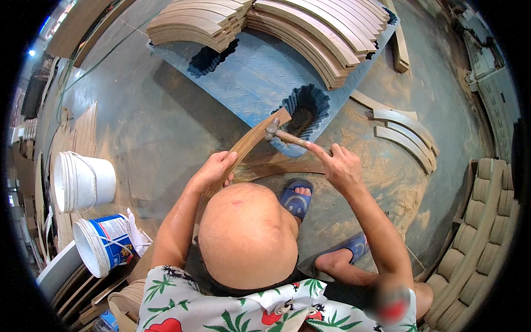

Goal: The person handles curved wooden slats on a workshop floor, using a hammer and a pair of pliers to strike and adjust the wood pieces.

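My left hand (214, 170) is closed around a curved wooden slat (253, 137), which slants up and away to the right. The slat's lower part passes beside my bare knee and is partly hidden there. In my right hand (344, 169) is a hammer (292, 138), its handle gripped with the index finger stretched along it. The hammer's metal head is at the slat's far end, against or just beside its edge; I cannot tell whether they touch. Beyond them lies a blue plastic pallet (251, 74) with a dark ribbed recess (307, 108) at its near corner.
Stacks of curved wooden pieces (315, 39) rest on the pallet. Several loose curved pieces (406, 135) lie right on the sawdust-covered floor. At left are a white bucket (83, 182) and a tipped blue-and-white bucket (105, 243). Bundled wood pieces (470, 243) line the right. My sandalled feet are below.
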Tool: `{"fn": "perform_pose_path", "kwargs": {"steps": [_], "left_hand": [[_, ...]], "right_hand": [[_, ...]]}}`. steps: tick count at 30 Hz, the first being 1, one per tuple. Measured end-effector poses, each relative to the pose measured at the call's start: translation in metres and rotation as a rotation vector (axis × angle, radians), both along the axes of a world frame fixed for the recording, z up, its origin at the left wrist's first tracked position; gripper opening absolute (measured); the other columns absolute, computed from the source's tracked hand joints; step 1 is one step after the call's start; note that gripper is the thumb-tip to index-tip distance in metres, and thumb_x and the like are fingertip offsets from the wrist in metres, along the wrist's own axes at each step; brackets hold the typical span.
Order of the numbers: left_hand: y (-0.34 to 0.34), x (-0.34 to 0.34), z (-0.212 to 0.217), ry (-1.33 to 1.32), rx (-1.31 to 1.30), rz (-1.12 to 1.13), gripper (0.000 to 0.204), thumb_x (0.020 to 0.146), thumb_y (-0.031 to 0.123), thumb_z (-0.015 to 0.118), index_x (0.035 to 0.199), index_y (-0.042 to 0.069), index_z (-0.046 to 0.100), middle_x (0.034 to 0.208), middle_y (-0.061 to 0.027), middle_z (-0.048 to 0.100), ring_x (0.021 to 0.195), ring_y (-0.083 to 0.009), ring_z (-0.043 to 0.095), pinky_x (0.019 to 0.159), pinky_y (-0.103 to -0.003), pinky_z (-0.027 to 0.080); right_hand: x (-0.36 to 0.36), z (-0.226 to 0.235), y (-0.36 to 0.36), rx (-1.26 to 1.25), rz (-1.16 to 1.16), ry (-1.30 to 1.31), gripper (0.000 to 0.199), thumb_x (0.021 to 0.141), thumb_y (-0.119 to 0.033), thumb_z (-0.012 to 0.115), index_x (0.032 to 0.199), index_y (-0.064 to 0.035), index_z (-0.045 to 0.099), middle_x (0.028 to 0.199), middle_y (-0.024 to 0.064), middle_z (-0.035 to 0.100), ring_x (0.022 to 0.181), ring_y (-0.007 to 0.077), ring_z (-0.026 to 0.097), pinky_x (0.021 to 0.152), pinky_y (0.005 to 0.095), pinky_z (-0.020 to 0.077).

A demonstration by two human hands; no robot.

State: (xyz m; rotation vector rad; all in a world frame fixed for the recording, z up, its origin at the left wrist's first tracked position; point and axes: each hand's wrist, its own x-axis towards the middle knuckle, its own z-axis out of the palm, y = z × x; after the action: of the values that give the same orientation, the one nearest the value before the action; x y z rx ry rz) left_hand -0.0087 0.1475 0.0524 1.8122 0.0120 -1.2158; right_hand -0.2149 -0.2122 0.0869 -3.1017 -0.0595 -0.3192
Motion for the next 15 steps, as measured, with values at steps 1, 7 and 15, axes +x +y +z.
{"fn": "perform_pose_path", "kwargs": {"steps": [1, 7, 15], "left_hand": [[0.001, 0.000, -0.005, 0.012, 0.003, 0.008, 0.041, 0.120, 0.051, 0.057, 0.120, 0.011, 0.065, 0.075, -0.0025, 0.064, 0.059, -0.0126, 0.059, 0.055, -0.033, 0.052], [0.007, 0.001, -0.015, 0.029, -0.020, 0.023, 0.041, 0.120, 0.050, 0.058, 0.120, 0.010, 0.066, 0.075, -0.0026, 0.064, 0.060, -0.0127, 0.059, 0.055, -0.034, 0.052], [0.001, -0.014, -0.023, -0.041, -0.094, 0.090, 0.042, 0.121, 0.047, 0.059, 0.120, 0.006, 0.070, 0.084, 0.0005, 0.063, 0.069, -0.0117, 0.062, 0.062, -0.034, 0.052]], "right_hand": [[0.000, 0.003, 0.001, -0.001, 0.013, 0.003, 0.081, 0.098, -0.010, 0.069, 0.170, -0.0451, 0.054, 0.091, 0.0049, 0.059, 0.074, 0.0252, 0.066, 0.061, 0.0396, 0.0567], [-0.005, 0.003, 0.009, -0.069, 0.199, 0.001, 0.080, 0.097, -0.013, 0.071, 0.167, -0.0481, 0.056, 0.091, 0.0020, 0.059, 0.080, 0.0221, 0.069, 0.065, 0.0379, 0.0578], [-0.013, -0.026, 0.030, 1.073, -0.242, -0.039, 0.058, 0.114, -0.015, 0.067, 0.169, -0.0306, 0.060, 0.078, 0.0096, 0.069, 0.064, 0.0170, 0.059, 0.063, 0.0363, 0.0531]]}}
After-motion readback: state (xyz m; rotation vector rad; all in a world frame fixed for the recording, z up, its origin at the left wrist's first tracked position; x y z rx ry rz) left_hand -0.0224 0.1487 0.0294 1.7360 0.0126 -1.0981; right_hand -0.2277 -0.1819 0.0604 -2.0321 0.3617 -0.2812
